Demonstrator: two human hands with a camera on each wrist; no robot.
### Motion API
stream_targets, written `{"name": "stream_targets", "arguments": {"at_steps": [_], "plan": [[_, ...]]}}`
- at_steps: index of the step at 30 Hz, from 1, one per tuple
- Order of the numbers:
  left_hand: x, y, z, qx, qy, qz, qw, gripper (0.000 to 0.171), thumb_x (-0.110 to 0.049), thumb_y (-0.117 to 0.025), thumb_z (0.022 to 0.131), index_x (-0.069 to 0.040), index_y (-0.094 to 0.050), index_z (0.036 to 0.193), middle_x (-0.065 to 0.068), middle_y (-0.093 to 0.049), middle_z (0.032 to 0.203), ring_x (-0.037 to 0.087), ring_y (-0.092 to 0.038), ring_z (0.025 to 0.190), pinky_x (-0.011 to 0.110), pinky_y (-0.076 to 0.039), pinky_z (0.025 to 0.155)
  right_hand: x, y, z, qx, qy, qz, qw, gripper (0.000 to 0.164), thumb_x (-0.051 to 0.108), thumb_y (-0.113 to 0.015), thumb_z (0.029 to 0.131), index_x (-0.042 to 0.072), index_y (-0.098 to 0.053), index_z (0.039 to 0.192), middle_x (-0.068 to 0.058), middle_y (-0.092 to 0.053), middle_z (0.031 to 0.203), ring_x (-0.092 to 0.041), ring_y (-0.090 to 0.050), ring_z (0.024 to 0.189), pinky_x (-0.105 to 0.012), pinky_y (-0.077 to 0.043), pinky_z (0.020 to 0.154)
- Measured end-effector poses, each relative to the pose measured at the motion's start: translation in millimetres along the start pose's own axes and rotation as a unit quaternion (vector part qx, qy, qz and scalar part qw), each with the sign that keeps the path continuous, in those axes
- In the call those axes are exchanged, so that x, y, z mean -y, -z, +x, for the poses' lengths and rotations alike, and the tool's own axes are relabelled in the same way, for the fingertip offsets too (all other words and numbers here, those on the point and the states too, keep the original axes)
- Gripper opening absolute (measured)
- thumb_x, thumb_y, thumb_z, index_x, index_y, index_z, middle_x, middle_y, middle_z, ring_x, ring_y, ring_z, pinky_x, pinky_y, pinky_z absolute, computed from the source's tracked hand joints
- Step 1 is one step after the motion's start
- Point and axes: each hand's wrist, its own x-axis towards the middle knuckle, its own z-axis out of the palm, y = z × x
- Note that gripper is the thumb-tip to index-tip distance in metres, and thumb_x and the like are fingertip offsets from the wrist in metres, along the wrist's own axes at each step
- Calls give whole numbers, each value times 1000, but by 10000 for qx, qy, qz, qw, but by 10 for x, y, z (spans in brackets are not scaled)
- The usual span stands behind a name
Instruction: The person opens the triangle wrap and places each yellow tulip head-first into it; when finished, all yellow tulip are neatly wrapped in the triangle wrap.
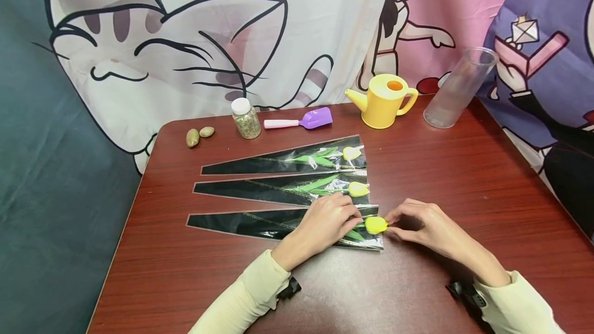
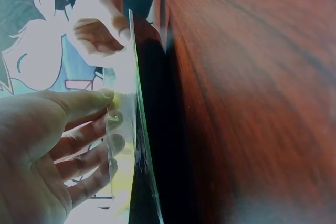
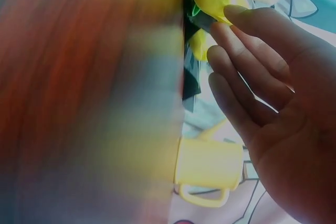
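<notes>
Three tapered black-and-clear flower sleeves lie on the table, each with a yellow artificial tulip and green leaves inside. At the nearest sleeve [image 1: 260, 223], my left hand [image 1: 327, 223] pinches the clear film near its wide end. In the left wrist view, the thumb [image 2: 84, 102] and fingers lie on either side of that clear film. My right hand [image 1: 431, 226] pinches the tip of the near yellow tulip [image 1: 375, 224], whose bloom reaches the sleeve's opening. The middle sleeve [image 1: 241, 188] and far sleeve [image 1: 250, 165] lie beyond, untouched.
Along the back of the red-brown table [image 1: 158, 267] are two stones [image 1: 192, 138], a white-capped jar [image 1: 247, 120], a purple scoop [image 1: 316, 118], a yellow watering can [image 1: 384, 104] and a clear glass vase [image 1: 457, 92]. A printed curtain [image 1: 325, 14] hangs behind.
</notes>
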Motion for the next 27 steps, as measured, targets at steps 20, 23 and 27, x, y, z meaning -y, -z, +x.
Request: {"name": "stream_targets", "arguments": {"at_steps": [20, 23, 27], "plan": [[-42, 48, 19, 40, -97, -58, 9999, 10, -29, -68, 93, -23, -75, 89, -12, -61, 86, 6, -51, 77, 21, -45, 69, 74, -104, 57, -175, 377, 244, 9988, 32, 4, -87, 71, 21, -74, 94, 14, -66, 88, -4, -64, 78, -18, -49, 66], [-42, 47, 17, 51, -116, -52, 9999, 10, -28, -68, 93, -23, -75, 89, -12, -61, 86, 7, -51, 77, 22, -45, 70, 81, -103, 65, -115, 364, 230, 9990, 31, 5, -86, 72, 22, -73, 95, 14, -66, 89, -5, -64, 78, -19, -49, 67], [-42, 47, 13, 142, -153, -48, 9998, 10, -30, -69, 93, -23, -75, 90, -12, -60, 86, 7, -51, 78, 22, -45, 72, 82, -91, 67, 11, 379, 262, 9989, 29, 6, -85, 75, 22, -73, 96, 13, -66, 89, -6, -63, 77, -18, -49, 66]]}}
